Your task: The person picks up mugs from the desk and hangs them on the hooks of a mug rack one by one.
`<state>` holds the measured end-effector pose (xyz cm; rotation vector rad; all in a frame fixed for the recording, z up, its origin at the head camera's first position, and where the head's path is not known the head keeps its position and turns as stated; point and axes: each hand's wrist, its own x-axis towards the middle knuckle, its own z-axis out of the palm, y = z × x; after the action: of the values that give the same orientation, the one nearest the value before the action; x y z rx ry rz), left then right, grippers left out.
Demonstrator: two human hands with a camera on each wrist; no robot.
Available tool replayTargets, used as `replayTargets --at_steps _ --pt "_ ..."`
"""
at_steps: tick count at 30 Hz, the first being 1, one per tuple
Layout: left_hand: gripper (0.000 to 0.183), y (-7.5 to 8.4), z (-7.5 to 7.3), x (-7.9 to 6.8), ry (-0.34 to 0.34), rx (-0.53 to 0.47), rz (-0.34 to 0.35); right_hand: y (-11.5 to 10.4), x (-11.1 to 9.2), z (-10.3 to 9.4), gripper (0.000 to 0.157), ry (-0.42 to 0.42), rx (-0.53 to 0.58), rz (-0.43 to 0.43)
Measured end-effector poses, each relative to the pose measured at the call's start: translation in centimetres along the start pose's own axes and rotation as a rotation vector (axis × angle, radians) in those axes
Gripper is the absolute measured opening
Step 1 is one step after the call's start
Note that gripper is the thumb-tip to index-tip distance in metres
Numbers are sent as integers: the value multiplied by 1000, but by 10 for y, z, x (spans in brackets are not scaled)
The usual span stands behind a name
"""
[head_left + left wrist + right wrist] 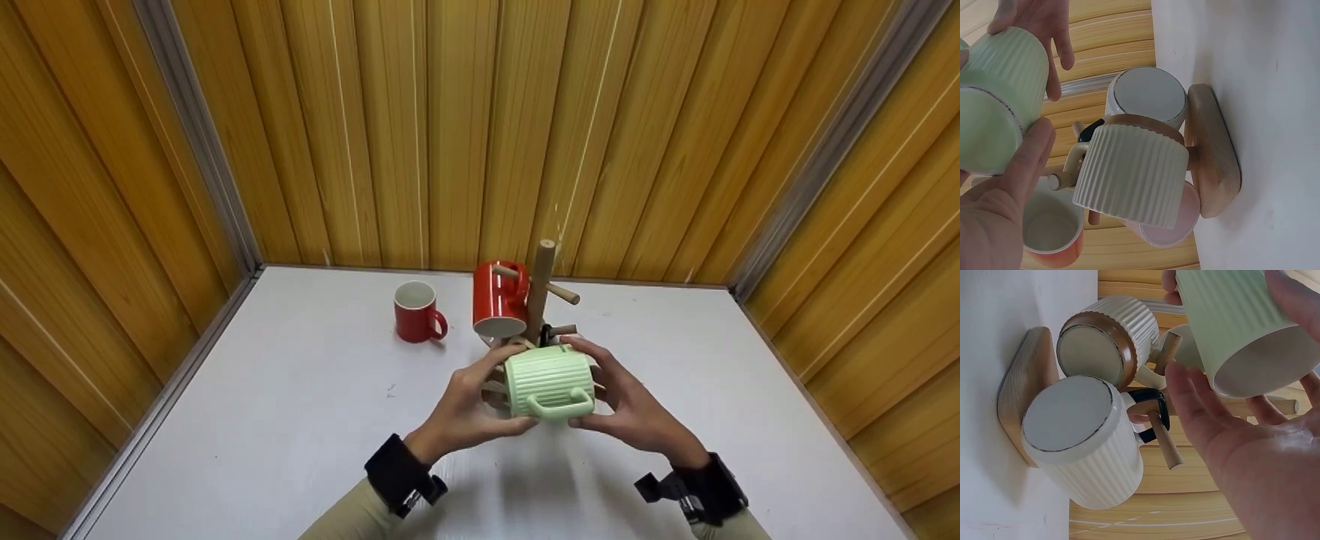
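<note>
Both hands grip a light green ribbed mug (551, 379) lying on its side in the air, its handle towards me. My left hand (465, 412) holds it at the base end, thumb below and fingers over the top. At the other end my right hand (637, 409) holds it by the rim; the white inside shows in the right wrist view. Just beyond is a wooden mug tree (541, 285). On its lower pegs hang a cream ribbed mug (1131, 174) with a brown band and a white mug (1084, 444) with a black handle.
A red mug (495, 304) hangs bottom-down on an upper peg, tilted. Another red mug (414, 315) stands upright on the white table (300, 420), left of the tree. A pink mug (1174, 219) shows behind the cream one. Bare pegs (564, 292) stick out from the post.
</note>
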<state>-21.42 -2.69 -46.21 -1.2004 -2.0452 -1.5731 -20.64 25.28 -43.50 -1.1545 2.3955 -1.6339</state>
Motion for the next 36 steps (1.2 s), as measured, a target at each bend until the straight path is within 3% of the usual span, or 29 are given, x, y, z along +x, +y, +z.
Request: replayTargets --at_steps 3,10,18,25,36 --pt "84 0 -1 0 -7 0 -11 0 -1 1 98 14 27 28" --pt "87 3 -2 0 -19 -10 -28 1 -2 3 93 62 62 -29" --pt "86 7 -2 0 -41 -15 -68 -2 -3 6 92 119 61 -18" --pt "96 8 -1 0 -31 95 -26 -3 -2 6 90 153 46 -6" --pt "100 10 1 0 3 45 0 -4 -1 7 85 209 58 -3"
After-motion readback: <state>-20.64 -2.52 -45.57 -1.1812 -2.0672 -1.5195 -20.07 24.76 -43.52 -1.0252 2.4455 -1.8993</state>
